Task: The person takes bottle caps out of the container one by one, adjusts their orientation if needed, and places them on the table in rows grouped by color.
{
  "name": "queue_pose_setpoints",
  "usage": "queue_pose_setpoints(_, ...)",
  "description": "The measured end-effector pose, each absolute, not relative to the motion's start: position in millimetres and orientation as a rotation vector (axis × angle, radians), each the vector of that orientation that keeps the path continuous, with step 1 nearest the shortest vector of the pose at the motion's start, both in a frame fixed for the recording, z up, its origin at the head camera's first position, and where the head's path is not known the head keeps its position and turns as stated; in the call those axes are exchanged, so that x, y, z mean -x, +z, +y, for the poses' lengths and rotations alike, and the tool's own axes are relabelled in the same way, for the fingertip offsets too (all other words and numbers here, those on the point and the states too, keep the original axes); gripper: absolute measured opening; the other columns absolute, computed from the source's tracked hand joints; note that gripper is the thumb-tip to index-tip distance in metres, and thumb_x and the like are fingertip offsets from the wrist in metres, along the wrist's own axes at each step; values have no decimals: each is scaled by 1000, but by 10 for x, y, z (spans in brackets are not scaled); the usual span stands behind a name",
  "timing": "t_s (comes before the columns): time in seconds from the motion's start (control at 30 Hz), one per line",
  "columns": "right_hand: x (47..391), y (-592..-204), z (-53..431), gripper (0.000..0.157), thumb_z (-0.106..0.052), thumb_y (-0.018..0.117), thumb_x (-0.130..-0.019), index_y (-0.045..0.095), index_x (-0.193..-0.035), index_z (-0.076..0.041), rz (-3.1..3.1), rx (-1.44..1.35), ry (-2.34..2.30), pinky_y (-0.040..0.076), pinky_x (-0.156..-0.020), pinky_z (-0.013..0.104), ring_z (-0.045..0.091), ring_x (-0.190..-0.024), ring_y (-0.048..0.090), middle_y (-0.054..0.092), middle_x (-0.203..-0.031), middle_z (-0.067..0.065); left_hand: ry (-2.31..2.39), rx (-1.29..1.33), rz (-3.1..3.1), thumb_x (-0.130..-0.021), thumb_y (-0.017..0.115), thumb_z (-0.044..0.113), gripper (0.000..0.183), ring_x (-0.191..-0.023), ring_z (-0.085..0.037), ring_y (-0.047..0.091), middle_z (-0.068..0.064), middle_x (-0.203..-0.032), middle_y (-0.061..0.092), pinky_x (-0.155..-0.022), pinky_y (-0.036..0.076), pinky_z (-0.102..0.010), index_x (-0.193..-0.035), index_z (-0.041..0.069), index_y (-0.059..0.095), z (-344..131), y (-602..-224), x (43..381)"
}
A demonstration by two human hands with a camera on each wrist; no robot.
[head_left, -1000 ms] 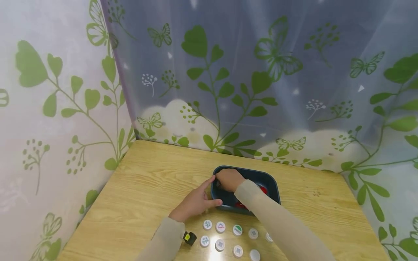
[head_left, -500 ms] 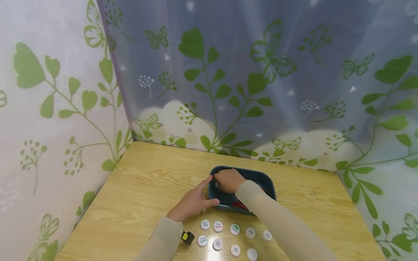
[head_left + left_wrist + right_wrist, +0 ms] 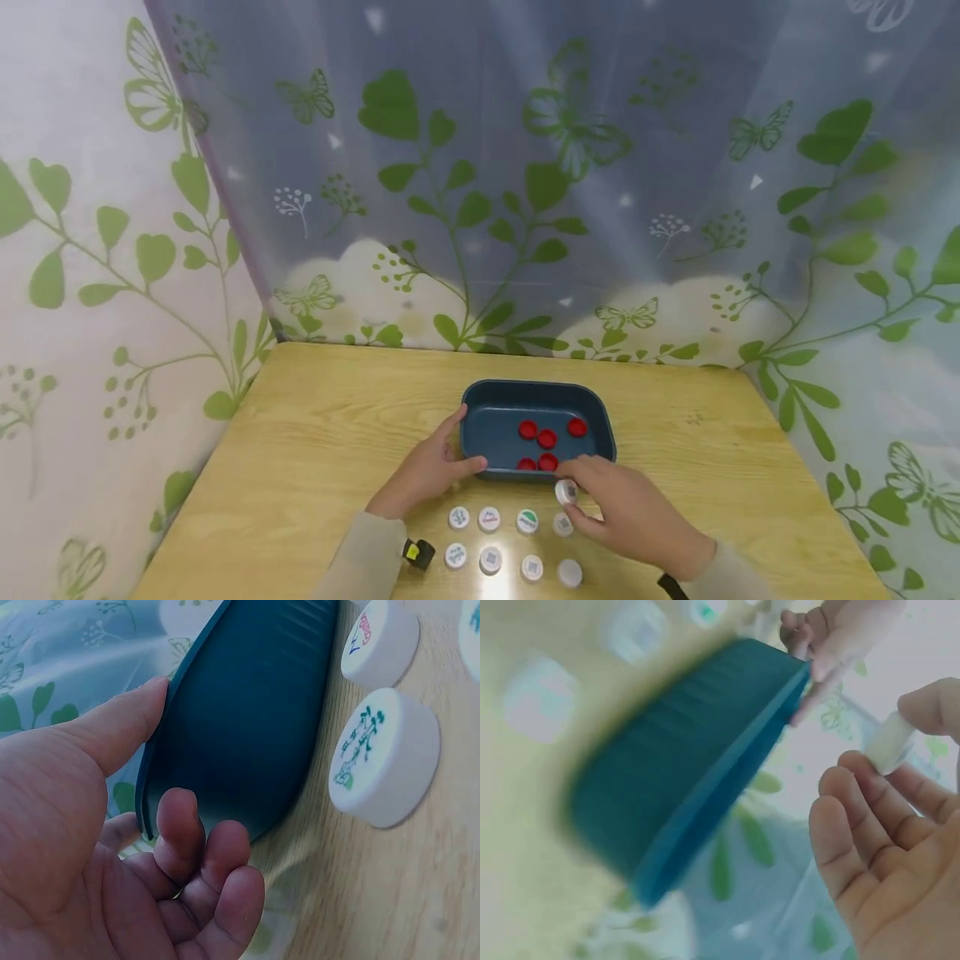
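Observation:
A dark blue plastic tub [image 3: 491, 425] lies mid-table with several red bottle caps [image 3: 547, 438] inside. At its left end my left hand [image 3: 427, 471] grips it, thumb and index finger spread across the corners; the left wrist view shows the thumb at the rim and the other fingertips curled beside the wall. My right hand [image 3: 626, 512] pinches a white bottle cap [image 3: 566, 492] between thumb and fingertips, just outside the tub's near right corner. That held cap [image 3: 891, 742] shows its pale side in the right wrist view, the lower fingers extended below it.
Two rows of white bottle caps [image 3: 489, 519], printed tops up, lie on the wooden table [image 3: 352, 408] in front of the tub. Part of the back row is covered by my right hand. Leaf-patterned curtains [image 3: 480, 250] stand behind the table and at its sides.
My right hand has come out of the tub's left end and moved right and nearer, now with a white bottle cap in its fingertips. My left hand stays on the tub.

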State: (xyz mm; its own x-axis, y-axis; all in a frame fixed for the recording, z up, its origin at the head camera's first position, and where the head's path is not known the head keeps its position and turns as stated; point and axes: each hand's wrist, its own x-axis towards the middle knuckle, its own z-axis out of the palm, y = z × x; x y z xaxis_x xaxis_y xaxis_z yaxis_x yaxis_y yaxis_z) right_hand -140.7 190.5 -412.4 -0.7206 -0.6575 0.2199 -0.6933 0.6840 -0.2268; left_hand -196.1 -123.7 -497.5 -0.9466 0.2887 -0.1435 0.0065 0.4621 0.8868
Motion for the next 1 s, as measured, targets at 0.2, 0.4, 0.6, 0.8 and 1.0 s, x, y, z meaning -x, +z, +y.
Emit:
queue_pose_setpoints(0.2,1061,-4471,2256,16,-32,75,-95,65,-106,-28,-2954,-964,599,49,-66,24,-2,-79,51,55,-93,-23,1481,-286,2459,-90,78,50,99,-57,-15,51,0,-70,58,-54,47,-29,-167,35,17,-1276,-4978,1933)
queue_pose_setpoints(0.4,998,-4647,2376,16,-35,74,-96,68,-104,-24,-3036,-990,563,46,-62,25,-3,-75,45,56,-90,-21,1483,-303,2461,-89,78,53,101,-58,-14,53,0,-71,60,-54,47,-28,-167,33,17,-1288,-4984,1949)
queue_pose_setpoints(0.6,977,-4682,2407,12,-37,69,-99,66,-99,-26,-3149,-912,541,44,-62,26,-1,-72,42,52,-85,-20,1494,-292,2440,-87,78,57,102,-55,-15,51,-1,-72,60,-52,45,-28,-166,39,17,-1258,-5000,1964)
queue_pose_setpoints(0.8,962,-4740,2446,17,-41,70,-98,70,-100,-23,-3210,-874,531,45,-59,27,-1,-70,43,51,-83,-19,1486,-298,2457,-87,78,57,101,-56,-14,51,-1,-72,59,-51,44,-27,-166,39,17,-1251,-5019,1978)
queue_pose_setpoints(1.0,962,-4837,2511,23,-42,74,-95,72,-104,-21,-3208,-882,532,46,-60,27,-2,-72,44,55,-88,-19,1478,-295,2470,-88,78,56,100,-58,-15,53,-1,-72,59,-52,44,-27,-166,36,19,-1249,-5013,1965)
